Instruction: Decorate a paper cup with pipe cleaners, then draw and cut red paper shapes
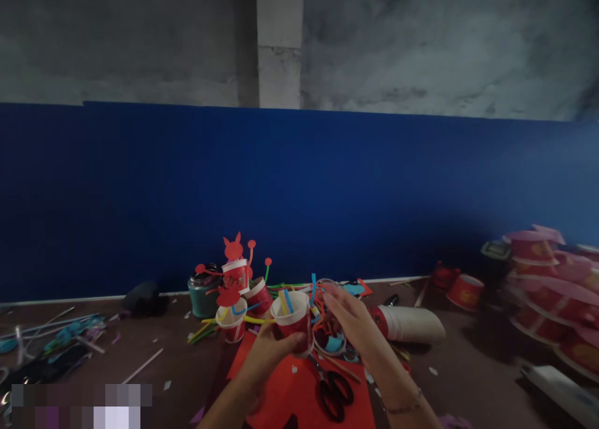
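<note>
My left hand is closed round a red paper cup with a white inside, its thumb across the front. Yellow and blue strips stand inside that cup. My right hand is beside the cup on the right, fingers stretched forward and apart from the cup's wall. A blue strip rises by its fingertips; I cannot tell whether they touch. Below the hands, black-handled scissors lie on red paper. Left of the cup are decorated red cups with a cat-shaped paper head and strip arms.
A stack of white paper cups lies sideways at right, with a small red cup beyond. Pink-topped red cups pile up far right. A teal jar stands at back left. Straws and scraps litter the brown table before a blue wall.
</note>
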The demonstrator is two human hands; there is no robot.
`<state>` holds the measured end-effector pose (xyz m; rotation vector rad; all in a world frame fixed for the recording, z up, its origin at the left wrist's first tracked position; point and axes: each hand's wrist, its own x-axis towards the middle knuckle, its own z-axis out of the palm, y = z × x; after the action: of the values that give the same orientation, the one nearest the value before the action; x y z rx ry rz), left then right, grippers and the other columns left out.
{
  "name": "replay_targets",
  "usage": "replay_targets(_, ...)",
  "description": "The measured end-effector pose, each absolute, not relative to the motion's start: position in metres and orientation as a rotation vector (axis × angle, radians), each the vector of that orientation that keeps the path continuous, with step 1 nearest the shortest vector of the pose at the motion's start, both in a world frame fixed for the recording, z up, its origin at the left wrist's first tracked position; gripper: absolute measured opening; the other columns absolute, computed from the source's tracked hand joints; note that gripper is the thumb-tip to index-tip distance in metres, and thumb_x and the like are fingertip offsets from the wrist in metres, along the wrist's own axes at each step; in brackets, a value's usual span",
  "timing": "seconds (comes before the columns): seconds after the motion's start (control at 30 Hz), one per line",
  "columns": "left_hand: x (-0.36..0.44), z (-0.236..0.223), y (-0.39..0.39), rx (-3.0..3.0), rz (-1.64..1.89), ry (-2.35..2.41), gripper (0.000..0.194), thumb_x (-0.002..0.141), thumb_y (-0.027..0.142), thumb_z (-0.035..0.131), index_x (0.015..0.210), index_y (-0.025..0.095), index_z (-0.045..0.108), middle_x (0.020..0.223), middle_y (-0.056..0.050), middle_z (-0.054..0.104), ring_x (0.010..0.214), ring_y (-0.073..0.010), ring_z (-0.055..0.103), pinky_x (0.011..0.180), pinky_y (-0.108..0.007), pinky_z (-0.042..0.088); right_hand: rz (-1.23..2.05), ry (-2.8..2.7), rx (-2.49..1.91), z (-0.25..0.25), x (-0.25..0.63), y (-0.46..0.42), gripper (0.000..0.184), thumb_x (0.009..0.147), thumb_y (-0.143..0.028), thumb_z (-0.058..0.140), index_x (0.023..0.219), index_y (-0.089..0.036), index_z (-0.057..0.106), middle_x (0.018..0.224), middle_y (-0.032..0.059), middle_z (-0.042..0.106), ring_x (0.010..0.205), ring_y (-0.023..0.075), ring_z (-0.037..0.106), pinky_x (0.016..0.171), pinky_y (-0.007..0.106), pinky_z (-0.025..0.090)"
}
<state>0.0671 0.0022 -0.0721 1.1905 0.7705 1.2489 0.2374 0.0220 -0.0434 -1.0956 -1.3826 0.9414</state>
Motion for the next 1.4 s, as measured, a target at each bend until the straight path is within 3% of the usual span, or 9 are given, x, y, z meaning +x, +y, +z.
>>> replay_targets(0.2, 0.072, -0.07, -0.002, 1.239, 1.206, 0.682, 0.069, 0.057, 0.047, 0.082, 0.116, 0.02, 0.06, 0.108, -0.014, 0.069, 0.111, -0.0336, 0.057, 0.097, -0.047, 0.041, 1.074, -1.414, -1.036, -0.035, 0.223, 0.009, 0.039, 0.079, -0.053, 0.059, 0.092, -0.017, 0.067, 0.082, 0.004, 0.07, 0.083, 0.0225, 0.064, 0.077, 0.034, 0.05)
replay_targets(0.37, 0.068, -0.072, 0.002, 1.162, 1.358, 0.669, 0.066, 0.063, 0.042, 0.079, 0.122, 0.023, 0.055, 0.124, -0.011, 0.061, 0.113, -0.029, 0.056, 0.096, -0.042, 0.042, 1.148, -1.204, -0.984, -0.033, 0.225, 0.013, 0.041, 0.072, -0.053, 0.067, 0.091, -0.016, 0.069, 0.086, 0.007, 0.072, 0.085, 0.0261, 0.066, 0.081, 0.039, 0.05)
replay_targets(0.53, 0.062, -0.071, 0.004, 1.138, 1.541, 0.715, 0.032, 0.073, 0.032, 0.072, 0.102, 0.02, 0.068, 0.107, -0.009, 0.069, 0.103, -0.0259, 0.061, 0.088, -0.036, 0.047, 1.118, -1.103, -1.011, -0.035, 0.228, 0.016, 0.042, 0.07, -0.052, 0.068, 0.094, -0.017, 0.07, 0.087, 0.0067, 0.073, 0.085, 0.0262, 0.066, 0.081, 0.039, 0.05)
replay_targets(0.67, 0.061, -0.065, 0.003, 1.129, 1.663, 0.709, 0.014, 0.074, 0.03, 0.07, 0.083, 0.02, 0.07, 0.112, -0.008, 0.067, 0.107, -0.025, 0.058, 0.091, -0.034, 0.045, 1.084, -1.246, -1.031, -0.036, 0.227, 0.016, 0.034, 0.073, -0.049, 0.064, 0.086, -0.018, 0.071, 0.081, 0.0053, 0.072, 0.079, 0.0242, 0.065, 0.074, 0.036, 0.051)
replay_targets(0.83, 0.059, -0.067, 0.006, 1.251, 1.586, 0.788, 0.017, 0.079, 0.033, 0.063, 0.089, 0.02, 0.063, 0.099, -0.005, 0.068, 0.085, -0.017, 0.061, 0.074, -0.026, 0.047, 0.823, -1.551, -1.136, -0.036, 0.226, 0.014, 0.026, 0.076, -0.04, 0.057, 0.065, -0.018, 0.065, 0.063, 0.0023, 0.063, 0.064, 0.0194, 0.059, 0.064, 0.032, 0.048)
replay_targets(0.97, 0.056, -0.071, 0.011, 1.367, 1.509, 0.845, 0.021, 0.081, 0.036, 0.062, 0.092, 0.018, 0.063, 0.084, -0.003, 0.066, 0.071, -0.0139, 0.058, 0.064, -0.023, 0.046, 0.648, -1.622, -1.09, -0.037, 0.226, 0.013, 0.022, 0.073, -0.03, 0.058, 0.084, -0.018, 0.072, 0.092, 0.0088, 0.069, 0.087, 0.0231, 0.062, 0.074, 0.033, 0.049)
replay_targets(1.03, 0.055, -0.072, 0.013, 1.409, 1.489, 0.857, 0.023, 0.082, 0.039, 0.06, 0.094, 0.018, 0.063, 0.082, -0.002, 0.065, 0.07, -0.0138, 0.058, 0.063, -0.024, 0.045, 0.719, -1.619, -1.075, -0.037, 0.226, 0.012, 0.025, 0.074, -0.03, 0.057, 0.09, -0.018, 0.072, 0.095, 0.0095, 0.07, 0.091, 0.0241, 0.063, 0.077, 0.034, 0.049)
replay_targets(1.2, 0.051, -0.071, 0.015, 1.554, 1.437, 0.902, 0.025, 0.081, 0.041, 0.06, 0.08, 0.017, 0.066, 0.092, -0.007, 0.065, 0.084, -0.0188, 0.058, 0.071, -0.027, 0.046, 0.924, -1.644, -1.099, -0.032, 0.228, 0.008, 0.021, 0.076, -0.031, 0.055, 0.077, -0.016, 0.07, 0.075, 0.0049, 0.07, 0.072, 0.0207, 0.063, 0.066, 0.029, 0.049)
replay_targets(1.4, 0.056, -0.068, 0.013, 1.694, 1.355, 0.943, 0.037, 0.087, 0.043, 0.049, 0.063, 0.018, 0.061, 0.08, -0.005, 0.06, 0.079, -0.0176, 0.056, 0.072, -0.028, 0.044, 0.861, -1.868, -1.131, -0.036, 0.225, 0.004, 0.027, 0.082, -0.031, 0.049, 0.061, -0.017, 0.058, 0.057, -0.002, 0.053, 0.055, 0.0125, 0.047, 0.051, 0.023, 0.036)
